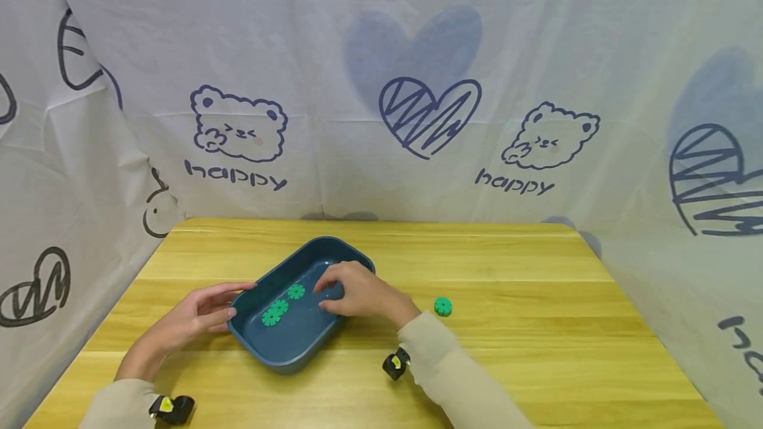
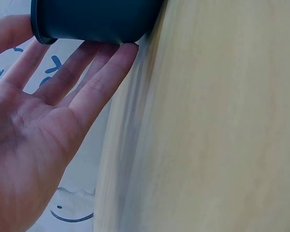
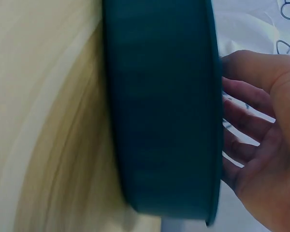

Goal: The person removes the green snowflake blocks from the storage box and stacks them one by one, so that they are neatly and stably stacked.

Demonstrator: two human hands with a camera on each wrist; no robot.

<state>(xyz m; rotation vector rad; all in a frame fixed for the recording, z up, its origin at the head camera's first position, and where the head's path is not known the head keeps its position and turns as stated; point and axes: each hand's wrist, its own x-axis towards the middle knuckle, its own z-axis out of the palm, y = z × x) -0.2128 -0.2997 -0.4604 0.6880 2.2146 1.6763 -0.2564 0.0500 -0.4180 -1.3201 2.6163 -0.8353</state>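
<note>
A dark blue rectangular bin [image 1: 286, 368] sits slantwise on the table. Inside lie green notched plastic discs: one disc [image 1: 296, 292] by itself and two others [image 1: 271, 317] overlapping. My left hand [image 1: 189, 320] holds the bin's left end, with fingers against its outer wall in the left wrist view. Over the bin's right part, my right hand [image 1: 357, 291] reaches in with fingers bent and thumb apart; nothing shows between them. In the right wrist view the bin wall [image 3: 164, 111] hides those fingertips.
Another green notched disc [image 1: 443, 306] lies on the wooden table [image 1: 536, 349], right of the bin. A printed white cloth [image 1: 334, 151] hangs behind the table and along both sides. Each wrist wears a small black device, such as the right one [image 1: 396, 363].
</note>
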